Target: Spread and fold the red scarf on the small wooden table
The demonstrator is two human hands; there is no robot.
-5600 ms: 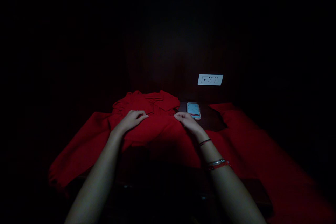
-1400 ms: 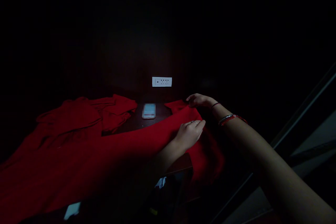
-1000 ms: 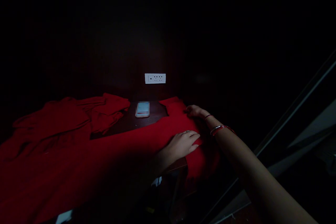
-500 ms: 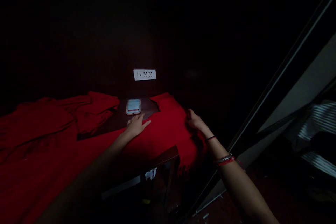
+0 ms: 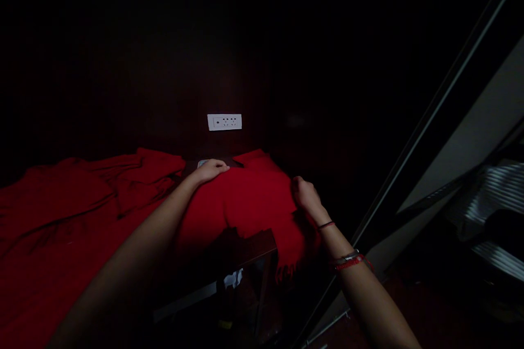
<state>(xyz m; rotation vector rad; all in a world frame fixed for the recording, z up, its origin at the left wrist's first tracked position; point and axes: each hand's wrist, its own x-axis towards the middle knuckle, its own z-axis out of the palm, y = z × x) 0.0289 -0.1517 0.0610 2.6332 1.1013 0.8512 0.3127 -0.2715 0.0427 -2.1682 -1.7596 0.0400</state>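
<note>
A red cloth (image 5: 254,191) with a fringed end lies over a dark table (image 5: 254,245), its fringe hanging past the right corner. My left hand (image 5: 213,168) is closed on the cloth's far edge, with its fingers pinched together. At the cloth's right edge, my right hand (image 5: 306,193) has its fingers curled round the fabric. A phone (image 5: 202,163) lies just behind my left hand and is mostly hidden by it. More red cloth (image 5: 73,191) is spread in folds at the left.
A white wall socket (image 5: 224,122) is on the dark wall behind. A slanting metal-edged frame (image 5: 429,114) runs down the right side. Beyond it sits a striped item (image 5: 501,196). Something white (image 5: 233,279) shows under the table.
My left hand has moved away from me and closed, drawing the cloth over the dark surface and hiding most of the phone. More of the table's near edge shows. My right hand has curled tighter.
</note>
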